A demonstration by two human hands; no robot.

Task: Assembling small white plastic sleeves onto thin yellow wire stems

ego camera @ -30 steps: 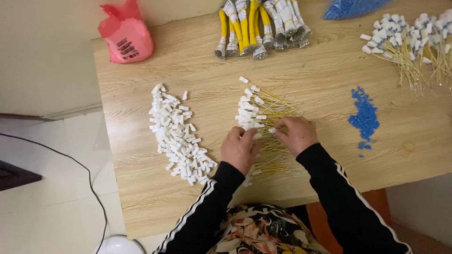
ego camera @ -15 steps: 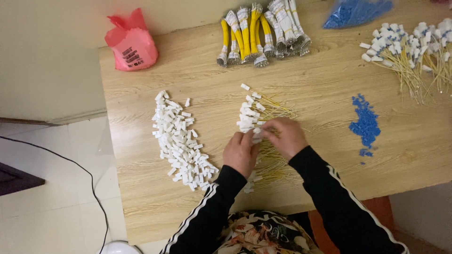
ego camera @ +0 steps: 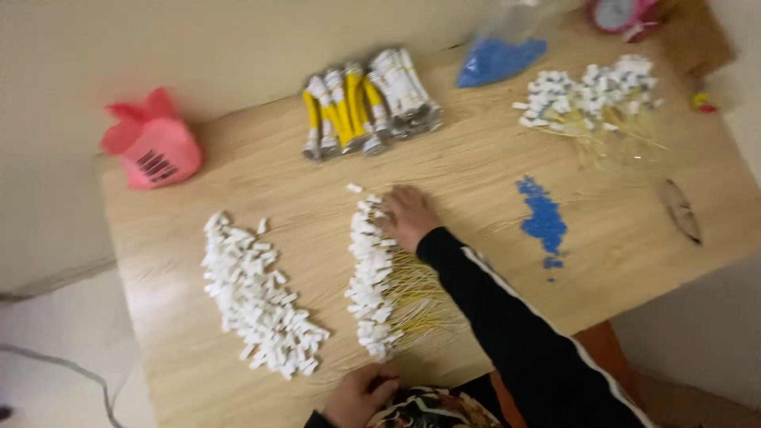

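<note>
Right hand fingers spread on the white-tagged yellow ties; left hand fingers curled, empty.

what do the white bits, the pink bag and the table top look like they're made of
The white bits look like small moulded plastic caps: uniform, opaque, matte, though blur leaves it open. The pink bag seems thin plastic film, translucent and crumpled. The table top shows pale wood grain, possibly laminate. The right hand rests on yellow-wired pieces.
</note>
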